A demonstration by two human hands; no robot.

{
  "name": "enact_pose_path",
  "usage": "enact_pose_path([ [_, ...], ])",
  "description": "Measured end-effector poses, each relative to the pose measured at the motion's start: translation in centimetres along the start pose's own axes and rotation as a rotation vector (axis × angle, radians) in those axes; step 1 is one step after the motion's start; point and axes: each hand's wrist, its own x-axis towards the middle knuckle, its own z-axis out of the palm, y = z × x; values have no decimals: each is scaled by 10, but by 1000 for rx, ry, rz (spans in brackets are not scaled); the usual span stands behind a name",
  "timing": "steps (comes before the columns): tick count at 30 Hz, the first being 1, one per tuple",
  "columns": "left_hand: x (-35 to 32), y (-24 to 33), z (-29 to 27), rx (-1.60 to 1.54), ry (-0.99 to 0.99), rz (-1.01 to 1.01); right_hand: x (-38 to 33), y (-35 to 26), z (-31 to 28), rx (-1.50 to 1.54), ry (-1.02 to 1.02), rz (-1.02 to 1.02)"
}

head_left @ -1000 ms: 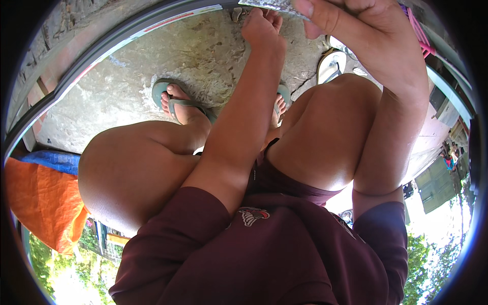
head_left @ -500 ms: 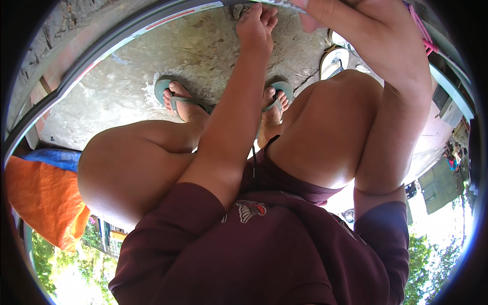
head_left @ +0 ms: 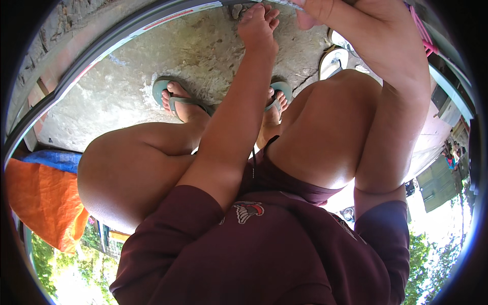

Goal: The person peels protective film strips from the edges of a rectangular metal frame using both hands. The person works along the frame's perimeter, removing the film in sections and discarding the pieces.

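My left hand (head_left: 258, 28) reaches to the top of the view with its fingers curled in, at the far side of the floor. What it grips, if anything, is hidden. To its right, my right hand (head_left: 368, 20) is partly cut off by the top edge. Its visible fingertips bend inward beside a thin pale edge, and what lies between them cannot be made out. A long dark grey and white strip (head_left: 101, 52) with a red-marked label curves from the left rim up to near my left hand.
Below me is a rough concrete floor (head_left: 127, 81); I squat on it in green flip-flops (head_left: 161, 87). A white slipper (head_left: 333, 62) lies near my right knee. An orange sheet (head_left: 46, 198) and blue sheet (head_left: 58, 158) hang at left. Something pink (head_left: 424, 31) stands at upper right.
My left hand and forearm have shifted very slightly to the right. My right hand has risen a touch toward the top edge.
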Motion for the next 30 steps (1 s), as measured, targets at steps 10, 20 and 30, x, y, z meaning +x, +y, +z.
enact_pose_path([
  [10, 14, -11, -7, -146, 14, 13, 2, -5, -2, 30, 0, 69],
  [20, 26, -18, -20, -162, 32, -28, 5, -10, 13, -79, 86, -26],
  [30, 22, -11, -9, 24, 187, -39, 14, -38, 5, -70, -18, 126],
])
